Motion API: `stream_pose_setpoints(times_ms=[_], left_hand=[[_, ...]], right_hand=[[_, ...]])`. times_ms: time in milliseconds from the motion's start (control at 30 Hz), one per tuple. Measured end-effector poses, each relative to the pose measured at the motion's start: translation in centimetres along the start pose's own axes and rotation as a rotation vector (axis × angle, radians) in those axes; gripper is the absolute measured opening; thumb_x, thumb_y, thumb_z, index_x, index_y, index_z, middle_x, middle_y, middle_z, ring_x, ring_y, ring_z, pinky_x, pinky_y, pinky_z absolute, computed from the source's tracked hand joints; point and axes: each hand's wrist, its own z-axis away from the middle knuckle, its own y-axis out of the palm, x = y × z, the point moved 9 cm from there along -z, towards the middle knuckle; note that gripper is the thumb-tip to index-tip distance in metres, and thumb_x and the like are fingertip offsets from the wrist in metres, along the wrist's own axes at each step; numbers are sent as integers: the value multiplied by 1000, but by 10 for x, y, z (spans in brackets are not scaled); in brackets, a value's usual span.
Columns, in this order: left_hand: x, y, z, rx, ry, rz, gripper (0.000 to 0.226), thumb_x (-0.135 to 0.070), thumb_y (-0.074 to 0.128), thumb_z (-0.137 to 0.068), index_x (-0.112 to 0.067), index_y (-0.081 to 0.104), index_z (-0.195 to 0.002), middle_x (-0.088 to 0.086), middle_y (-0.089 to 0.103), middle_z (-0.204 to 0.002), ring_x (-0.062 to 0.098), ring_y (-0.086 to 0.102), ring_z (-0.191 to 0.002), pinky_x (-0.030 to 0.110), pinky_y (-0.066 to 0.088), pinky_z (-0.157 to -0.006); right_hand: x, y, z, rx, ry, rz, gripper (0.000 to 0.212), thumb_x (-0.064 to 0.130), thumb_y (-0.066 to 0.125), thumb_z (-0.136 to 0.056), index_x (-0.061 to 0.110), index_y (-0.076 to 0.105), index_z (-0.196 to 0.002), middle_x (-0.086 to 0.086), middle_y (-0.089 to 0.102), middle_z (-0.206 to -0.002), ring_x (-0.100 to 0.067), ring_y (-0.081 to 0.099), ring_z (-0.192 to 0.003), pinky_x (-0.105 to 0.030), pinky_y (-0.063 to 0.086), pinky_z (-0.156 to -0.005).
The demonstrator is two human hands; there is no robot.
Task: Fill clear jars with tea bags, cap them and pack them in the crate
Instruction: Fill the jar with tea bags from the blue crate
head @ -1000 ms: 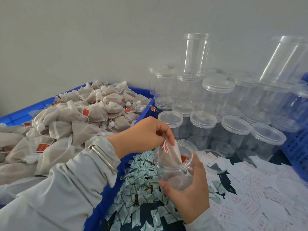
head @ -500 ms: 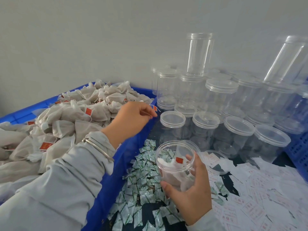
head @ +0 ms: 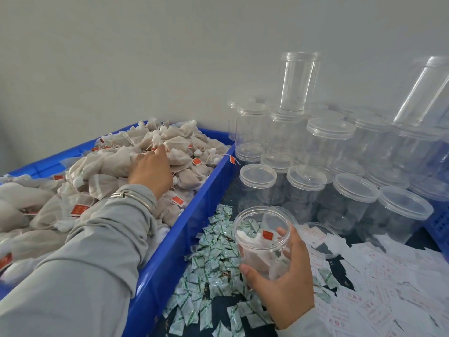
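Head view, lower right: the right hand (head: 283, 285) grips an open clear jar (head: 262, 242), thumb on its near side and fingers curled round its far side, above the bench (head: 218, 310); a tea bag with a red tag (head: 267, 234) lies inside.
Centre left: the left hand (head: 151, 170) rests on the heap of tea bags (head: 102, 171) in the blue crate (head: 175, 246), fingertips among the bags; whether it pinches one I cannot tell.
Between crate and jar: green-and-white sachets (head: 213, 261) litter the bench.
Right edge: white printed slips (head: 379, 297) spread out, with a loose clear lid (head: 320, 239) just behind the held jar.
Upper right: capped empty jars (head: 306, 181) stand stacked against the wall, crowding the space beyond the held jar.
Left wrist: a silver bangle (head: 132, 198) over a grey sleeve (head: 80, 276).
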Motion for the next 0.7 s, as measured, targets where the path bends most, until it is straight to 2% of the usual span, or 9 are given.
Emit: stream_pose_setpoints(times_ms=[100,200,267,400,467,500,567,600,700], left_hand=[[3,-2,-1,-24,-17,-4,34,2,43,-85,-3,42,-119,25,56,-113,43,47,-111,41,36,-83],[5,-5,-3,-53,-27,45,28,0,46,-86,1,47,-114,24,58,-112,42,53,-106,38,38,-76],[6,-11,-4,-67,-25,59,23,0,49,-86,2,53,-108,23,58,-112,40,55,-104,36,40,-75],[2,-36,-1,-139,-51,189,31,-4,53,-82,-7,63,-111,13,62,-115,32,56,-104,29,38,-73],[-11,-52,6,-200,-15,311,25,-14,59,-82,-18,70,-105,-2,66,-99,20,59,-89,17,38,-64],[-19,-57,10,-202,6,435,19,-18,63,-82,-21,72,-98,-9,65,-84,13,59,-76,11,37,-56],[-39,-55,21,-102,60,750,7,-23,70,-82,-26,73,-87,-16,62,-59,0,54,-53,4,36,-44],[-51,-50,28,-26,101,865,3,-24,71,-82,-26,72,-85,-16,61,-52,-3,53,-47,3,37,-44],[-87,-34,47,239,215,1029,5,-20,68,-86,-18,72,-86,-14,67,-58,-5,58,-50,7,44,-52]], right_hand=[[-1,-1,0,-13,-28,19,108,44,81,-43,30,35,-140,28,40,-125,18,36,-114,-6,33,-85],[-1,1,0,-6,-53,31,108,33,92,-47,30,35,-140,30,40,-124,18,35,-114,-5,33,-84],[-2,1,1,-2,-62,37,107,28,92,-49,30,35,-140,30,40,-124,17,36,-114,-7,33,-85],[-2,1,1,1,-64,38,105,28,91,-50,28,36,-139,30,40,-124,17,36,-114,-1,34,-84],[-1,2,1,6,-53,29,106,31,90,-49,28,36,-139,29,40,-124,15,37,-115,-4,35,-87],[-1,3,1,13,-43,26,106,32,90,-48,28,36,-140,28,40,-124,11,39,-116,-10,36,-92],[-2,5,1,31,-17,22,107,28,92,-50,30,35,-140,26,41,-126,-1,43,-117,-31,41,-99],[-2,6,2,39,-8,15,106,26,92,-50,32,34,-140,25,41,-127,-6,44,-119,-37,42,-101],[-1,8,3,54,-2,-4,107,23,91,-50,34,33,-139,21,42,-128,-11,44,-122,-44,43,-102]])
